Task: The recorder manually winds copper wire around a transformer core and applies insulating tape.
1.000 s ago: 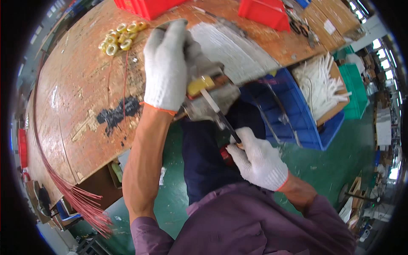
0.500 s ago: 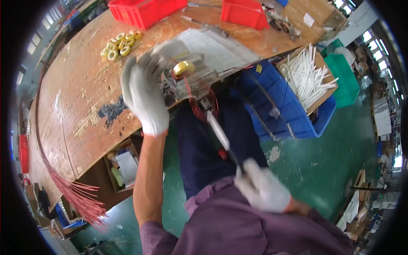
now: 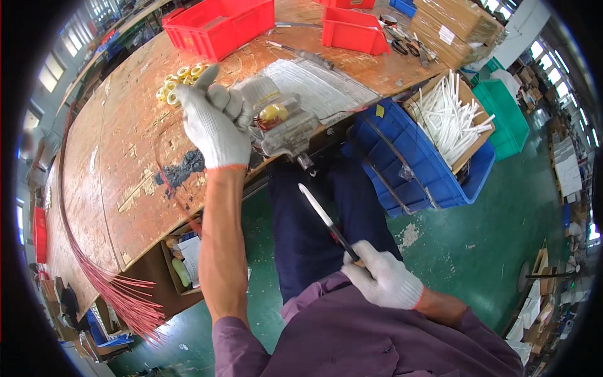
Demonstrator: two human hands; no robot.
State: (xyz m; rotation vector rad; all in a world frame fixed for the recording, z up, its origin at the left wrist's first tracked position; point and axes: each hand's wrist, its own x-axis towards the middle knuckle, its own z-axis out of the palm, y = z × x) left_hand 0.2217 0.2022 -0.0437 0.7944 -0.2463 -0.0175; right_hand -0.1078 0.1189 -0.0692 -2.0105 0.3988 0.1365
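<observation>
My left hand (image 3: 217, 125), in a white knit glove, is raised over the wooden table's near edge with its fingers curled. A thin red wire (image 3: 161, 164) hangs beside it and seems to come from its grip; the exact hold is hidden. Right of that hand sits a grey metal fixture (image 3: 290, 135) with a yellow-wrapped coil (image 3: 273, 113) on it. Low over my lap, my gloved right hand (image 3: 388, 276) is closed round the black handle of a slim knife-like tool (image 3: 322, 210). Its pale tip points toward the fixture, apart from it.
Yellow tape rolls (image 3: 171, 87) lie on the table (image 3: 119, 151), with red bins (image 3: 220, 26) behind. Scissors and pliers (image 3: 405, 47) lie at the back right. A blue crate (image 3: 396, 151) holds a box of white tubes (image 3: 449, 110). A red wire bundle (image 3: 113, 286) hangs off the left edge.
The knife-like tool has drawn back from the fixture. Red wire that looped below the fixture now trails left of my left hand, whose extended fingers have curled.
</observation>
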